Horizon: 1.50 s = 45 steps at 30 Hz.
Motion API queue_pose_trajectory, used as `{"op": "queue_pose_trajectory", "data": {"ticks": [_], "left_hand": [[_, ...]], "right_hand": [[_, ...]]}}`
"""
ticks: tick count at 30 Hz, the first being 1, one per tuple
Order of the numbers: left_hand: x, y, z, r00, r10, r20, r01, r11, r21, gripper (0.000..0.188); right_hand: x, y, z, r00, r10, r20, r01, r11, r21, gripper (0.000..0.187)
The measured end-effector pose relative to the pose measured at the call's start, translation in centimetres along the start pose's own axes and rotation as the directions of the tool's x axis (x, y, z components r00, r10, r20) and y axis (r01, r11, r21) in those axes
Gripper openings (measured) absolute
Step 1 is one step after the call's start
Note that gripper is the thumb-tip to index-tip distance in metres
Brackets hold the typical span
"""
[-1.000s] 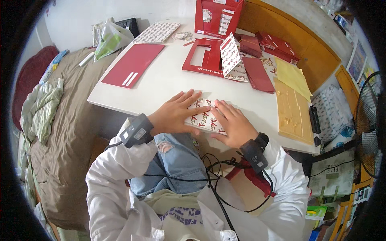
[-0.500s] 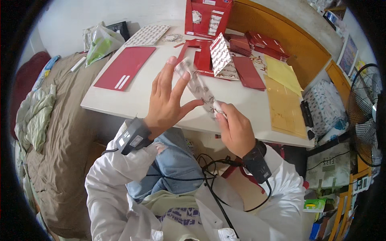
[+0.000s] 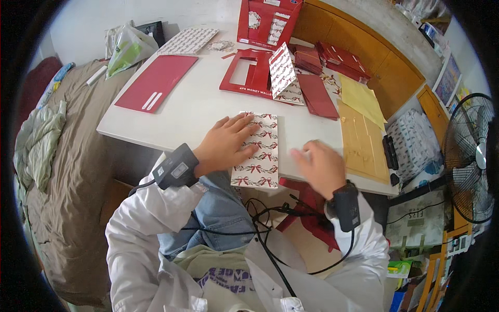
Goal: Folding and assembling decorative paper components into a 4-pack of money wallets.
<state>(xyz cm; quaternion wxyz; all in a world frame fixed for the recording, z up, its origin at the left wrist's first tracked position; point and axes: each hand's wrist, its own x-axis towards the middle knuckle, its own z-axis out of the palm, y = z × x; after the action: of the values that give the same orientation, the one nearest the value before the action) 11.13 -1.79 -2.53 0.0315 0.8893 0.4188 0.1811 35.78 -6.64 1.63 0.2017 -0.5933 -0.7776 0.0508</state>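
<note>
A white card (image 3: 265, 161) printed with rows of green garlands and red bows lies flat at the table's front edge, its near end jutting over. My left hand (image 3: 223, 143) rests on its left side, fingers stretched out and palm down. Right of the card, a little apart from it, my right hand (image 3: 323, 169) hovers over the table edge. Motion smears its fingers, so whether they close on anything is unclear. Beyond the card, a similar patterned card (image 3: 283, 73) stands half folded in front of a red cut-out package panel (image 3: 239, 86).
A red sheet (image 3: 156, 86) with two white strips lies at left, a patterned sheet (image 3: 188, 41) behind it. Red card pieces (image 3: 317, 96) and yellow envelopes (image 3: 361, 148) lie at right. A red display box (image 3: 267, 23) stands at the back. A fan (image 3: 470, 156) is far right.
The patterned card, held up on edge between both hands before, now lies flat on the table. My left hand has come down onto it; my right hand has let go and moved right.
</note>
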Motion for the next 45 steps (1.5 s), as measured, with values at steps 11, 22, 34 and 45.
{"op": "queue_pose_trajectory", "data": {"ticks": [11,22,34,45], "left_hand": [[-0.3,-0.7,-0.3,0.995,-0.014,0.099,0.012,1.0,0.017,0.053],[-0.6,-0.8,-0.4,0.989,-0.031,0.144,0.031,1.0,0.002,0.055],[-0.6,-0.7,-0.6,0.99,-0.038,0.137,0.04,0.999,-0.01,0.055],[-1.0,-1.0,-0.4,0.994,-0.024,0.11,0.025,1.0,-0.012,0.055]], "right_hand": [[3.7,30.7,-6.7,0.991,0.012,-0.13,-0.045,0.966,-0.255,0.018],[5.8,30.9,-6.4,0.981,-0.194,0.007,0.179,0.888,-0.424,0.015],[5.7,29.9,-6.0,0.991,-0.128,0.044,0.132,0.827,-0.546,0.009],[6.4,30.4,-6.8,0.956,-0.278,0.091,0.292,0.874,-0.388,0.005]]}}
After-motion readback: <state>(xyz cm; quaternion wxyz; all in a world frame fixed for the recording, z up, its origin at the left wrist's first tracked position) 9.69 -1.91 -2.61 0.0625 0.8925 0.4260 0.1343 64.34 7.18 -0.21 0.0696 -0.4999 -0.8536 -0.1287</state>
